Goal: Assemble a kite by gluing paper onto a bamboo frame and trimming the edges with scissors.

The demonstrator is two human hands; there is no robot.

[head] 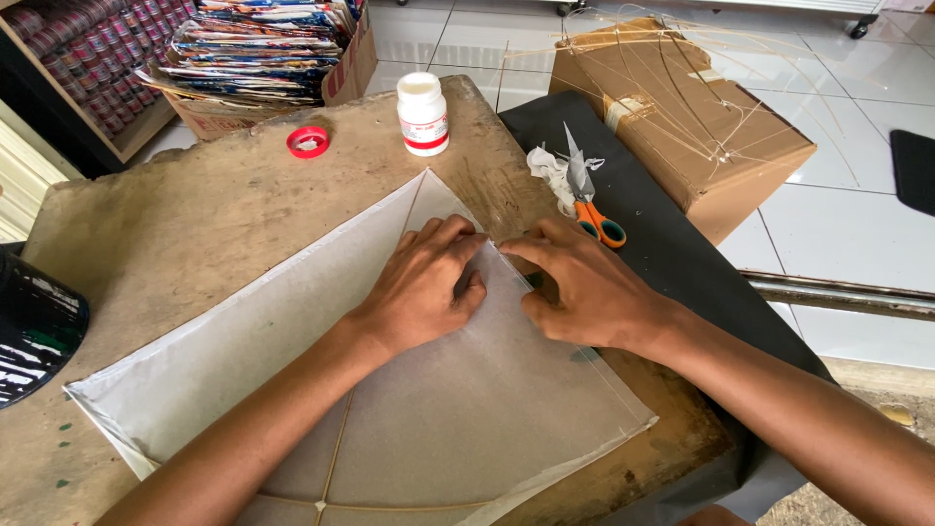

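Surface: a worn brown surface over a white tile floor
Kite: white paper kite lies flat on the surface
Containers: an open white glue bottle, its red cap near it; a box of coloured papers
Scissors: orange-handled scissors on a black sheet
Hands: left hand and right hand lie flat, fingers bent, pressing the kite's folded edge, gripping nothing

kite paper: lower corner at 6 o'clock cut off by the frame edge; folded edge hidden under both hands.
left hand: fingertips curled, contact underneath not visible.
right hand: thumb tucked out of sight.
black container: at 9 o'clock, cropped.
scissors: lower handle loop partly covered by the right hand.
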